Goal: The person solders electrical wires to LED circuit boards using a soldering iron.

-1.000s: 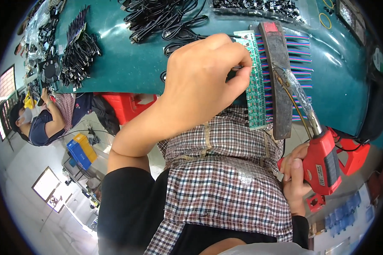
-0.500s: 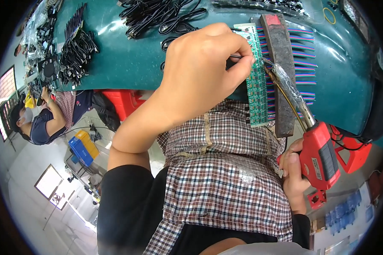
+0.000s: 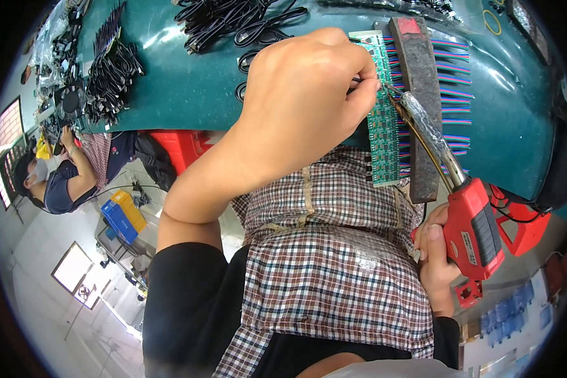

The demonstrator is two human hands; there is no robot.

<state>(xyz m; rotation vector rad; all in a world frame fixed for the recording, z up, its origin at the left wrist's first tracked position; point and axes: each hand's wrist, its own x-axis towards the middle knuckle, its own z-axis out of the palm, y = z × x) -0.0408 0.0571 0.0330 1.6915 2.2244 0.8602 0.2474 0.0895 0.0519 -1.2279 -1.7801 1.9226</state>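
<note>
My left hand (image 3: 302, 101) is closed in a pinch on a thin black wire (image 3: 357, 80), its fingertips at the left edge of a long green circuit board (image 3: 384, 142). In my right hand (image 3: 438, 255) is a red soldering gun (image 3: 474, 227), gripped by its handle. The gun's metal barrel slants up and left, and its tip meets the board close to my left fingertips. A thin brass-coloured tube runs beside the barrel. Across the board's right side lies a dark heavy bar (image 3: 422, 120), with multicoloured ribbon wires (image 3: 457, 82) sticking out beyond it.
Bundled black cables (image 3: 217, 25) lie at the table's far side, and another bunch (image 3: 113, 79) sits at left. A red stool (image 3: 176, 148) stands by the green table (image 3: 176, 94). At far left, another person (image 3: 69, 179) works. A red frame-like object (image 3: 524, 227) is right of the gun.
The board, the bar and the ribbon wires have shifted slightly to the right. My left hand has moved slightly right and up, keeping its pinch. The soldering gun has barely moved.
</note>
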